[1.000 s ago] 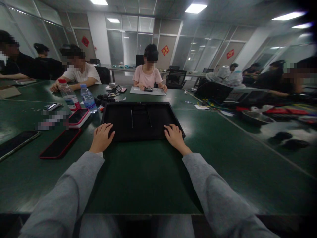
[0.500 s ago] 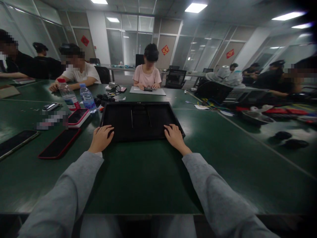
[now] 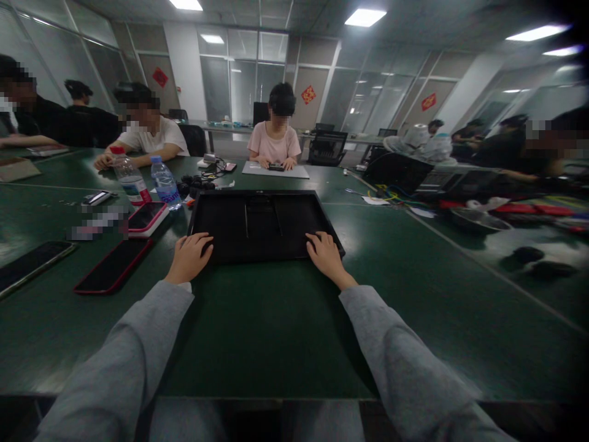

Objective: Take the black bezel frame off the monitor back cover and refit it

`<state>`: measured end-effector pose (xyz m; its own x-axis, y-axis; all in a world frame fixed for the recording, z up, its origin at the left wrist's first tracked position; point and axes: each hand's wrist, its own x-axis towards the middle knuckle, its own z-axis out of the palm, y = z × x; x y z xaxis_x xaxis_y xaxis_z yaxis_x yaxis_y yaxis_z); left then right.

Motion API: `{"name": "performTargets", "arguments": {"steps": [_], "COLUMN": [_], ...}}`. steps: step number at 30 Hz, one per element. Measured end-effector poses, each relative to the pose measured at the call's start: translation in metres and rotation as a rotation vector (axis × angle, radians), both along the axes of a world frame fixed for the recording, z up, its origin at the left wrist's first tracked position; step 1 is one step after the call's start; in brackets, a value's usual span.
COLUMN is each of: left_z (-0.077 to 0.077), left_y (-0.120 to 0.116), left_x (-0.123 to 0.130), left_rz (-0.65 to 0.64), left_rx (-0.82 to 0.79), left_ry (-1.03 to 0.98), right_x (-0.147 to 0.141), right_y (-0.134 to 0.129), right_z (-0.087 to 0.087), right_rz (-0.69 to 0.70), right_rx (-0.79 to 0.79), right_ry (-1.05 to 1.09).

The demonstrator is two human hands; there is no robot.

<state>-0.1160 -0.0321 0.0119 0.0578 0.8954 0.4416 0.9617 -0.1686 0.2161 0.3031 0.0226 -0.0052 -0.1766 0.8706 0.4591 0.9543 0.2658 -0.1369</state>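
A black rectangular panel with a raised rim (image 3: 262, 242), like a monitor casing, lies flat on the green table. A small pale mark sits at the middle of its far rim, and two thin lines run down its inner face. My left hand (image 3: 190, 255) grips its near left corner, fingers bent over the rim. At the near right corner, my right hand (image 3: 326, 253) holds the rim in the same way. The undersides of both hands are hidden.
Left of the panel are a red-edged phone (image 3: 113, 267), a pink-and-white phone (image 3: 146, 219) and two bottles, one blue-capped (image 3: 165, 184). Dark cables (image 3: 196, 184) lie behind them. Across the table, a person in pink (image 3: 275, 144) handles a small dark object on a grey mat (image 3: 294, 170).
The whole view has shifted very slightly. Both hands keep their places on the panel, which has not visibly moved on the table.
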Motion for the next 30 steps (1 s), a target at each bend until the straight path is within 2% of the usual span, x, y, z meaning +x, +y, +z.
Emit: {"name": "performTargets", "arguments": {"steps": [17,30], "left_z": [-0.0017,0.003], "left_y": [0.0012,-0.0023], "left_x": [-0.0013,0.003], "left_rz": [-0.001,0.03], "left_rx": [-0.003,0.009], "left_ry": [-0.006,-0.035], "right_x": [-0.0013,-0.0017], "right_y": [-0.0012,-0.0014], "right_z": [0.0008,-0.0009], "right_rz": [-0.004,-0.008], "right_rx": [-0.008,0.0], "right_ry": [0.01,0.013]}}
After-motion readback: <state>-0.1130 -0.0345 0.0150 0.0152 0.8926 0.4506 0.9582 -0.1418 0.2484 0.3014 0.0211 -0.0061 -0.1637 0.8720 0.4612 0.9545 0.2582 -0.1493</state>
